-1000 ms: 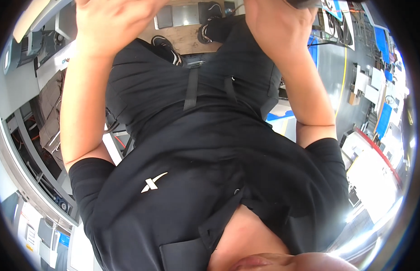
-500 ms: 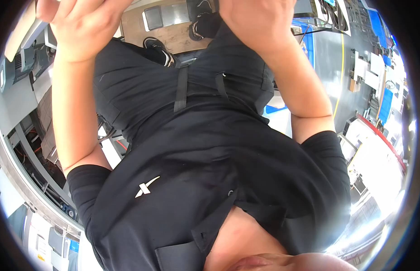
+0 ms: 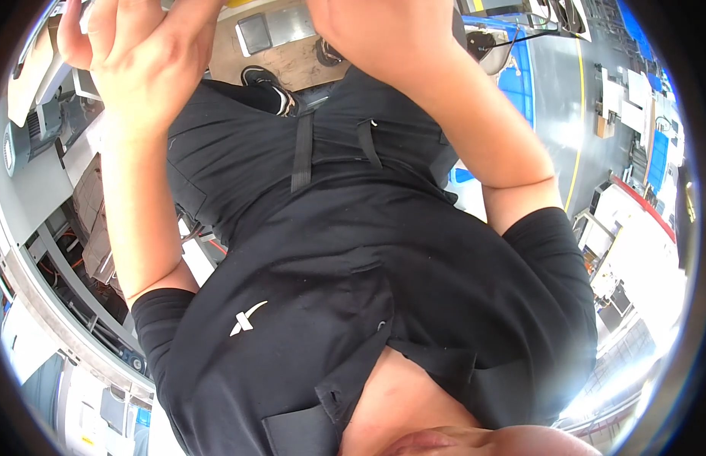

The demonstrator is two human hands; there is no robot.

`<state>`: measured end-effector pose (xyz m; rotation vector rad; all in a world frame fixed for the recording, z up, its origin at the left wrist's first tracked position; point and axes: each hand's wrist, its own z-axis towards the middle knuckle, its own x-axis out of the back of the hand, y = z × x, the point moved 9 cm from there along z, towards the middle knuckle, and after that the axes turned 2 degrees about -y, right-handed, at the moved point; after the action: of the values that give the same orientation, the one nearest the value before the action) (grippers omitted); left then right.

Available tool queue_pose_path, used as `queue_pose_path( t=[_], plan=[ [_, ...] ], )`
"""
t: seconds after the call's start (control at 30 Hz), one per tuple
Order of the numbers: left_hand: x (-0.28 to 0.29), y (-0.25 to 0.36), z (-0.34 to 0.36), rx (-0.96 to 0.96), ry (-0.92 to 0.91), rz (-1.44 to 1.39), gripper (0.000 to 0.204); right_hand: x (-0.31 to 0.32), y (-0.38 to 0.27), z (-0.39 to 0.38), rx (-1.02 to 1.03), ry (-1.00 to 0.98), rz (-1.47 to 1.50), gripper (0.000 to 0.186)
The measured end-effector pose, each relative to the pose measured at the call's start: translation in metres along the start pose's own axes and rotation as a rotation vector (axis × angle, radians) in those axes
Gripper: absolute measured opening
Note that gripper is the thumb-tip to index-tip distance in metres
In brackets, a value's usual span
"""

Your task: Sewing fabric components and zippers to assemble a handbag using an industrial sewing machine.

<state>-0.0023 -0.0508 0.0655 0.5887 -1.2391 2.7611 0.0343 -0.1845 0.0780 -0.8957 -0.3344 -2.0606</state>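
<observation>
Both arms are raised toward the top of the view, over a black shirt (image 3: 383, 251). The left hand (image 3: 144, 57) has its fingers curled loosely, and whether they close on anything I cannot tell. The right hand (image 3: 376, 34) is cut off at the top edge, its grip hidden. Black shoes (image 3: 269, 80) stand on the brown floor (image 3: 300, 64) below. No held thing shows, so its handling can't be judged.

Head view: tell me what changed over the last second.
The left hand has moved outward to the picture's left and lower into view, fingers curled; whether it grips anything is hidden. The right hand shifted slightly left. The black shirt and both raised forearms stayed.
</observation>
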Motion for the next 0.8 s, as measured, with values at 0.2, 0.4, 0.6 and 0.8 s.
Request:
queue_pose_path(
  t=[0.2,0.4,0.6,0.8],
  plan=[
    [0.002,-0.018,0.001,0.371,0.029,-0.373,0.030,-0.007,0.005,-0.004,0.001,-0.100,-0.037,0.019],
    [0.011,-0.001,0.012,0.072,0.002,-0.120,0.027,0.004,-0.002,-0.011,0.258,0.456,-0.146,0.019],
    [0.009,-0.008,0.013,0.397,-0.017,-0.239,0.022,-0.003,0.007,-0.011,0.149,0.124,0.004,0.019],
    [0.012,-0.003,-0.009,0.363,0.026,-0.346,0.024,-0.009,0.002,-0.030,-0.121,-0.279,0.137,0.019]
  ],
)
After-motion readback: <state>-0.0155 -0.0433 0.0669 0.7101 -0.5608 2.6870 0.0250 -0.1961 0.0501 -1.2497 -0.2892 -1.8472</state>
